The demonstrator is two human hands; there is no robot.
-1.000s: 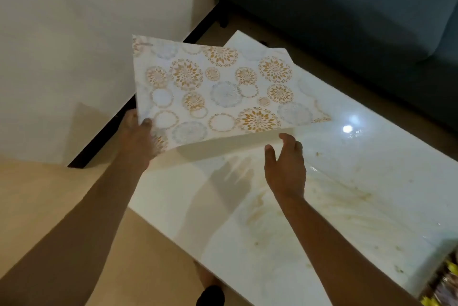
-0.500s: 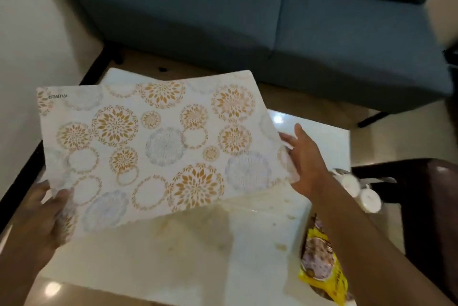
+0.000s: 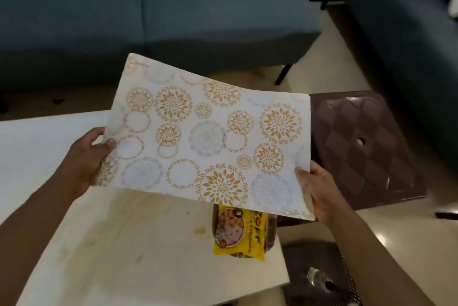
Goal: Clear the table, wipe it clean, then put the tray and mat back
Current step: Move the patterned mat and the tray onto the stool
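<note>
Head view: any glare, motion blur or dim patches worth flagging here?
Head view: dim overall; the blue fabric sofa is dark and soft, glare spots the glossy floor, the floral-patterned white mat is slightly smeared, and the yellow snack packet print is blurred.

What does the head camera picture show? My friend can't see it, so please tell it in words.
Two hands, the left hand and right hand, hold a flower-patterned mat by its ends above a stained white table. A yellow snack packet lies on the table's right edge, with a blue sofa behind.
</note>
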